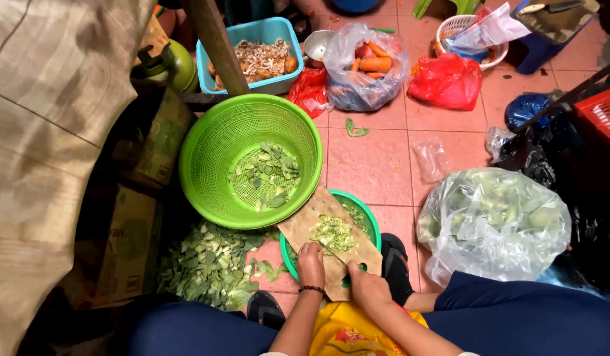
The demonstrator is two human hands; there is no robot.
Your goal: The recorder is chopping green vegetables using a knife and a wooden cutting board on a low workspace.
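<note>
Right hand clamped on a knife, blade just ahead of the grip. Left hand pressed fingers-together on the wooden cutting board, chopped greens just beyond; large green colander farther ahead-left.

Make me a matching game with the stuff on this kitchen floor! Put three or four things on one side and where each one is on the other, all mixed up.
Things:
1. carrots
2. chopped greens
3. cut leaf pieces
4. red bag

Places:
A. on the wooden cutting board, by the left hand and right hand
B. on the tiled floor, right of the carrots
C. inside a clear plastic bag
D. in the big green colander

Pairs: 1-C, 2-A, 3-D, 4-B
</note>
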